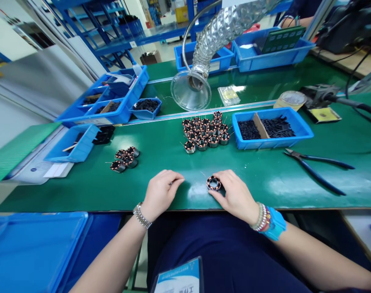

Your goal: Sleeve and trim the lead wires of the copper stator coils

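Observation:
My right hand (232, 193) holds a ring-shaped copper-wound coil core (214, 183) between thumb and fingers near the table's front edge. A thin wire sticks out from the core's upper left. To the left of it, my left hand (163, 191) has its thumb and fingertips pressed together; anything between them is too small to name. Beyond the hands stands a cluster of several similar cores (203, 132). Another small group of cores (124, 158) sits at the left on the green table (161, 152).
A divided blue bin (273, 142) of black pieces stands at the right, with pliers (313, 162) in front. A metal extraction funnel (190, 91) hangs at the back centre. Blue trays (74, 142) line the left. A soldering iron stand (319, 95) is at the back right.

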A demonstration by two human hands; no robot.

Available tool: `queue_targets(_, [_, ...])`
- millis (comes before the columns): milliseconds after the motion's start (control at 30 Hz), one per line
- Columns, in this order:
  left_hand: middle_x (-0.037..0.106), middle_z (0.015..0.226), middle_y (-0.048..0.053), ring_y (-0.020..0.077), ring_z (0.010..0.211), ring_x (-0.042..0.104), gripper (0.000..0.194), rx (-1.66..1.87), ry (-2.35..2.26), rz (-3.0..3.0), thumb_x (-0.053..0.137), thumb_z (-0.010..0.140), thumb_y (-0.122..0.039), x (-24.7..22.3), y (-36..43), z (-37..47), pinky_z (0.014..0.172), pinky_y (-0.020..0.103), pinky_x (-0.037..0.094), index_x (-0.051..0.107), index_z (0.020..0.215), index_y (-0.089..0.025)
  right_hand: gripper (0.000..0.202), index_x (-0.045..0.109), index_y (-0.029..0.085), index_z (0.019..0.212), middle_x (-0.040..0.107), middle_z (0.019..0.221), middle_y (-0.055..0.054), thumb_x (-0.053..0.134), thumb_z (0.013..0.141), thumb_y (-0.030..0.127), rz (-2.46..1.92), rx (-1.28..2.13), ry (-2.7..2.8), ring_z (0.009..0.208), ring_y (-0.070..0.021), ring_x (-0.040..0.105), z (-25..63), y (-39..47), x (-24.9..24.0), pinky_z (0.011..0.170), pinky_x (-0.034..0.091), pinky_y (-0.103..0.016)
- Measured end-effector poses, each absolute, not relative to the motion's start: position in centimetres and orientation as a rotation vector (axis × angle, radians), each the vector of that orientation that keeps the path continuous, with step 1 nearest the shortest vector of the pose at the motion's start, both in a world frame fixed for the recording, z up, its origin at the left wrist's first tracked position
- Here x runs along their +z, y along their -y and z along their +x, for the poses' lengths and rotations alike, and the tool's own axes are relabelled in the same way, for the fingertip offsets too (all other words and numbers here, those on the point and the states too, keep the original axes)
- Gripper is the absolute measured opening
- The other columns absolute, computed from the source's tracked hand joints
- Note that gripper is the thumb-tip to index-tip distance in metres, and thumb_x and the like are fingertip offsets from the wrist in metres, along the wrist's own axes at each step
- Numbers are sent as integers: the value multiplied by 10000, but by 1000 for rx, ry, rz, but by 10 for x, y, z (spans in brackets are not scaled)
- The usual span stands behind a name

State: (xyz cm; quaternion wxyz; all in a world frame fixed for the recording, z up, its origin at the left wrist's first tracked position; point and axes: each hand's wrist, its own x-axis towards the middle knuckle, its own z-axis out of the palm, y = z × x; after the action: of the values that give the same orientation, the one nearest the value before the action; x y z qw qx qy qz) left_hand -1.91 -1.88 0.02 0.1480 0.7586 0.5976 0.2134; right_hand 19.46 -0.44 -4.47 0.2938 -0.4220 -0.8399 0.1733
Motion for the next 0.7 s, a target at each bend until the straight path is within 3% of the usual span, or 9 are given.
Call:
queue_targets(100, [645,745,28,139,657,563,143,642,-1589,1717,537,756,-250,-16,27,-3,620,260,450,639,829,-181,290,481,140,1013,557,924,-107,524,778,305,-1132,449,2230,871,-223,488,194,5,-47,753,442,-390])
queue_targets(233, [596,810,34,89,517,529,420,733,-1367,1085,567,724,-260,-32,33,25,432,212,442,491,1120,-142,279,480,136,1001,557,926,-103,511,790,317,-1144,454,2227,861,-217,484,194,5,-48,756,434,-376])
queue_targets(433, [570,596,-1,77,507,530,167,791,-1389,952,627,680,-243,-29,31,27,484,185,451,574,759,-105,275,478,144,991,559,929,-100,516,786,323,-1150,436,2222,861,-217,488,194,6,-48,746,429,-371])
queue_targets(700, [586,628,4,94,538,543,120,881,-1528,1394,546,756,-238,-25,43,24,536,205,444,591,695,-144,238,483,156,843,525,795,-77,507,773,382,-1269,346,2249,761,-203,459,192,10,-46,651,400,-335])
